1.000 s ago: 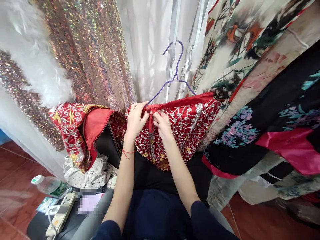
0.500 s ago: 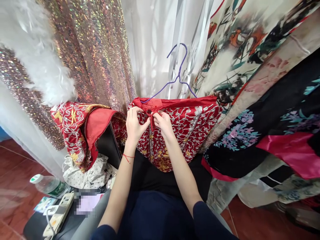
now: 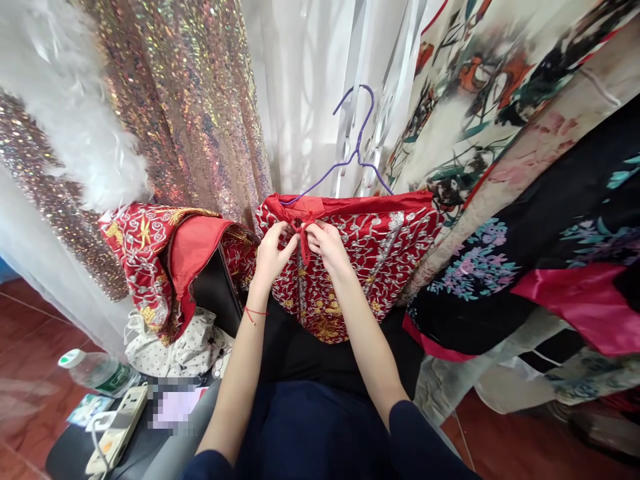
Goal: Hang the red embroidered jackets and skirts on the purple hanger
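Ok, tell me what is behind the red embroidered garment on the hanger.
Behind the red embroidered garment hang white curtains; the purple hanger rises above. The hanger's lower part is covered.

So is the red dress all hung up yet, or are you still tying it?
Partly. The red embroidered garment is draped over the purple hanger. In hand: the left hand and right hand pinch the red tie at its top edge. Left: the knot is not finished, and the hanger's hook is not on any rail.

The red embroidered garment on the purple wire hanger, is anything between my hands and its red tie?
Nothing visible does. The left hand and right hand already pinch the red tie at the top edge of the red embroidered garment on the purple wire hanger.
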### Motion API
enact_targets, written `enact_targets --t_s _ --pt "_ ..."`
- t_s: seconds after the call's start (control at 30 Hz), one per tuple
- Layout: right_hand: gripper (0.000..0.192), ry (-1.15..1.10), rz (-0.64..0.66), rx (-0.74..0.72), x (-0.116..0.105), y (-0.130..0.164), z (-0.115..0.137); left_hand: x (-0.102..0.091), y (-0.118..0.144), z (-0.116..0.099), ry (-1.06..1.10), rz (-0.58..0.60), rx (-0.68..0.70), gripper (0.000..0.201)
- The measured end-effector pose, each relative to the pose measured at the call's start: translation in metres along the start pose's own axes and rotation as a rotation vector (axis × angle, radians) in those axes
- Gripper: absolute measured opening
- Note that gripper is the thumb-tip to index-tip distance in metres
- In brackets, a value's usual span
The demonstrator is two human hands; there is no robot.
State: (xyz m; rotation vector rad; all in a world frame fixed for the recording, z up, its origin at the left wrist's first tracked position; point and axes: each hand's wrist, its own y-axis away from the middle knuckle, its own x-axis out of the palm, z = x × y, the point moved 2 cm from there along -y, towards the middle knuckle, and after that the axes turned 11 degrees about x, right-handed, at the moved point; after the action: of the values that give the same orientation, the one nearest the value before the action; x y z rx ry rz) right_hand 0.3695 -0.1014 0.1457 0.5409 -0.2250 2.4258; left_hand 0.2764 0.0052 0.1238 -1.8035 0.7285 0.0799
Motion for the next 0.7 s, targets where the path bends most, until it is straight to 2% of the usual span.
enact_targets --t_s 0.1,0.17,0.33,0.5,0.6,0.7 --pt "0.014 -0.005 -0.005 0.005 0.000 -0.001 0.001 0.000 -0.003 0.000 0.057 0.041 0.021 0.014" --pt "0.012 0.004 -0.004 -0.004 0.000 -0.002 0.000 -0.001 0.000 0.000 0.078 0.024 -0.020 0.017" --pt "0.025 0.046 -0.059 0.010 0.002 -0.005 -0.011 -0.003 0.018 0.007 0.015 -0.060 -0.263 0.020" --pt "0.031 0.053 -0.075 0.002 0.003 -0.004 -0.012 -0.013 0.039 0.023 -0.253 -0.158 -0.561 0.017" --pt "0.027 0.071 -0.060 -0.009 0.003 -0.005 -0.011 -0.007 0.056 0.033 -0.356 -0.074 -0.669 0.017" --pt "0.026 0.095 -0.077 -0.033 0.002 -0.007 -0.013 0.012 0.076 0.039 -0.399 0.073 -0.717 0.017"
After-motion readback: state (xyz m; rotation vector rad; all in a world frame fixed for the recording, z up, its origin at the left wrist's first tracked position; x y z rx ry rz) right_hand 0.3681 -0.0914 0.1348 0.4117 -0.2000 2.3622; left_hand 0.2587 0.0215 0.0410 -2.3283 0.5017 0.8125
